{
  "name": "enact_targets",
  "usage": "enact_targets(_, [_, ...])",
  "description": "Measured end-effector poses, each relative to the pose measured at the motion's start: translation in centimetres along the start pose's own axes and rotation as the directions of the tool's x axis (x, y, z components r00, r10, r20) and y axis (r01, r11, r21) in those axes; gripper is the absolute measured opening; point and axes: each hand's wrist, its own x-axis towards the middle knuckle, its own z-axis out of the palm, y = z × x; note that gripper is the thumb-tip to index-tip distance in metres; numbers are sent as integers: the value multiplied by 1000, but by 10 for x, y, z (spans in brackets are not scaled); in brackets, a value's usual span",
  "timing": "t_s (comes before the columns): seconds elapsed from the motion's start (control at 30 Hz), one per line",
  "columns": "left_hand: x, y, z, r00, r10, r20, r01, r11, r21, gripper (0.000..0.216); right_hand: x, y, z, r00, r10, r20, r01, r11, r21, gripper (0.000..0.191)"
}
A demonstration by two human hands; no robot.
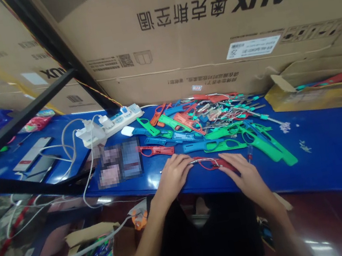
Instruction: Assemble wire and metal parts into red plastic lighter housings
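Note:
My left hand (174, 173) rests on the blue table (333, 148) near its front edge, fingers curled and pinching the end of a thin metal piece. My right hand (241, 170) lies just to the right, fingers closed over a red plastic handle-shaped part (208, 163) that sits between both hands. The metal piece meets the red part in the gap between my hands. A pile of red, green and blue plastic handle parts (211, 132) with metal bits lies just beyond my hands.
A white power strip (107, 125) with plugs and white cables sits at the left, beside phones (30, 155). Large cardboard boxes (206, 29) wall the back. A black metal frame (17, 119) crosses the left. An open carton (90, 252) lies on the floor.

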Motion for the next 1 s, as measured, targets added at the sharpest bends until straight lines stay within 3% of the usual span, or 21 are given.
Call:
enact_targets(0.63, [-3, -3, -3, 999, -44, -11, 44, 999, 6, 17, 10, 0, -2, 994, -15, 108, 2, 993, 119, 30])
enact_targets(1.0, [-6, 4, -12, 995, -82, 49, 73, 984, 165, 16, 18, -4, 1, 990, -59, 125, 38, 985, 168, 28])
